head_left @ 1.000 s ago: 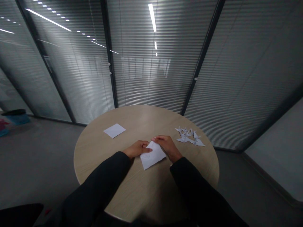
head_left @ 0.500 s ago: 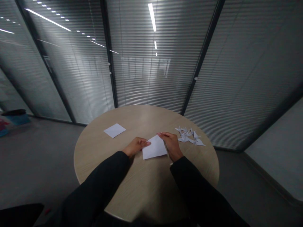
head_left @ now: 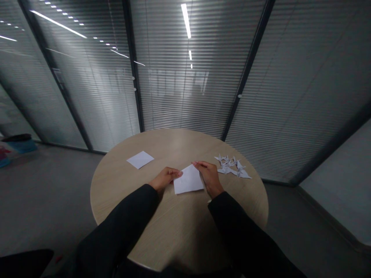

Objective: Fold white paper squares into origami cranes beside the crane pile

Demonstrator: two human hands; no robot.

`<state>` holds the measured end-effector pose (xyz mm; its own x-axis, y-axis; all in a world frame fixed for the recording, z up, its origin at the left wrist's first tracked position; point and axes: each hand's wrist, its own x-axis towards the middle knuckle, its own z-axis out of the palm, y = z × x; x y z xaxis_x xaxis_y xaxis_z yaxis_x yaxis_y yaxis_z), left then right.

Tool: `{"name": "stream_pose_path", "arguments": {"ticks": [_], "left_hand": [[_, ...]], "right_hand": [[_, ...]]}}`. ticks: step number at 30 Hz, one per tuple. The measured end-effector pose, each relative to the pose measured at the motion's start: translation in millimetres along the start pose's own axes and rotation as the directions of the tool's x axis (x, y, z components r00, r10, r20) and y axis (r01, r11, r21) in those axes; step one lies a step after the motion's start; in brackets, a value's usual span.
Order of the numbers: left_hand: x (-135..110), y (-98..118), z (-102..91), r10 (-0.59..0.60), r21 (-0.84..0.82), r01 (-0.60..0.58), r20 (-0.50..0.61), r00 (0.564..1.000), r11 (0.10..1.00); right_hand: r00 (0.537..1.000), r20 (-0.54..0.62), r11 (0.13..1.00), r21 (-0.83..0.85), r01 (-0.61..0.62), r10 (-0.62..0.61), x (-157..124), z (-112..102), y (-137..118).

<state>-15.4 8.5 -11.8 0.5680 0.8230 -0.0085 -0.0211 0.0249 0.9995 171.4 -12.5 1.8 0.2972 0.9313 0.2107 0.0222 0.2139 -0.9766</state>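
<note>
A white sheet of paper point(head_left: 189, 180) is held between both hands over the middle of the round table. My left hand point(head_left: 165, 178) pinches its left edge, thumb on top. My right hand point(head_left: 209, 177) grips the upper right corner between thumb and fingers. Beyond my left hand lies a white stack or sheet of paper point(head_left: 140, 159), flat on the table. To the right of my right hand sits a cluster of several folded white paper cranes point(head_left: 232, 166).
The round wooden table point(head_left: 174, 144) stands close to a glass partition with blinds point(head_left: 185, 104). On the floor at the far left is a blue bin point(head_left: 21, 144). A dark chair-like shape point(head_left: 26, 262) shows at the lower left.
The sheet and my left hand have shifted very slightly upward. Both hands keep their grip, and the other papers lie as before.
</note>
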Motion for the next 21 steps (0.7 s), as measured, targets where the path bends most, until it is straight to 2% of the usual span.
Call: {"name": "stream_pose_path", "arguments": {"ticks": [3,7,11,15,21], "left_hand": [[1.2,-3.2,-1.9,0.008,0.021,-0.007,-0.002,1.000,1.000],[2.0,-4.4,-4.1,0.036,0.066,-0.039,0.044,0.998,0.997],[0.6,-1.8,-5.3,0.043,0.145,-0.062,0.129,0.991,0.988],[-1.7,3.4,-6.3,0.047,0.208,-0.081,0.162,0.986,0.975],[-6.0,13.6,-7.6,0.027,0.274,-0.097,0.246,0.969,0.957]], "right_hand": [[0.995,0.095,0.999,0.028,-0.026,0.023,-3.4,0.1,-3.9],[0.965,0.233,0.992,0.022,-0.126,0.118,-5.9,1.3,-2.2],[0.968,0.201,0.988,-0.025,-0.150,0.152,-4.4,2.3,2.6],[0.976,0.166,0.990,-0.043,-0.137,0.142,-3.9,2.8,1.3],[0.978,0.174,0.993,-0.029,-0.111,0.114,-6.3,2.5,-2.8]]}}
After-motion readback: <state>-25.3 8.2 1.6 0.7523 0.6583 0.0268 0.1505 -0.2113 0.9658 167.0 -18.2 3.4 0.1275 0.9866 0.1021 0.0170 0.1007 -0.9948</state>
